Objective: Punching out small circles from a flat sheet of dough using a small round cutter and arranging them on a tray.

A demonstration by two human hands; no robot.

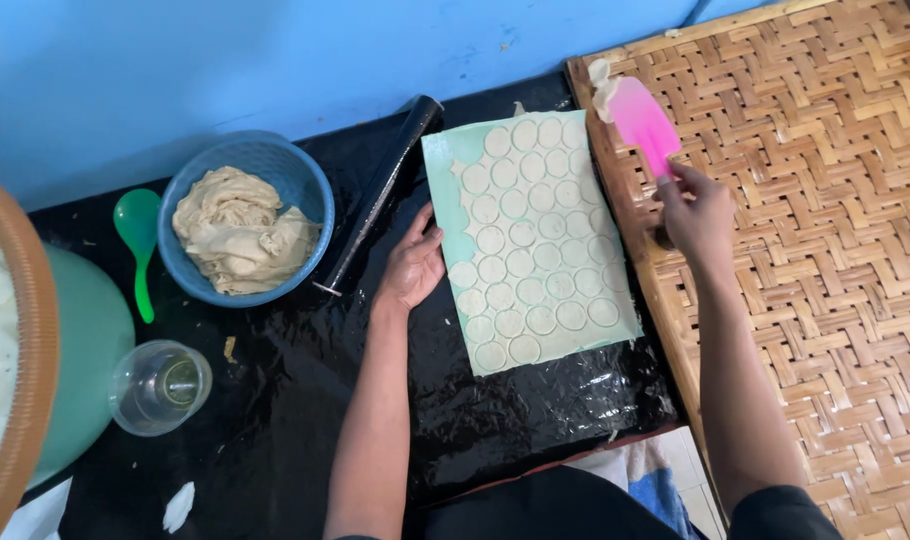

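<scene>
1. Right hand (697,212): was seen clamped on the handle of a pink flat-bladed silicone spatula (643,122), fingers closed round the stem. Blade was raised up and away from the person, w/ a scrap of pale dough stuck at its far tip. Long axis of the spatula ran obliquely, handle near the person, blade tip twd. the far left, over the edge of a woven bamboo tray (825,200).

2. Left hand (413,265): was laid flat, fingers spread apart, nothing gripped. It was pressed on the left edge of a pale green rectangular sheet w/ rolled dough cut into rows of small round discs (530,240).

3. Key relation: the dough sheet lay to the left of and below the right hand, just beside it; the left hand was touching it, so was nearer. Sheet's long axis ran away from the person, tilted slightly left at the far end.

4. Surroundings: sheet rested on a black glossy plastic-covered worktop (305,400). A black cylindrical rolling pin (380,195) lay just left of the sheet, approx. parallel to it. Further left: a blue plastic basket holding scrap dough (245,220), a green plastic spoon (138,240), a clear drinking glass (160,387).
</scene>
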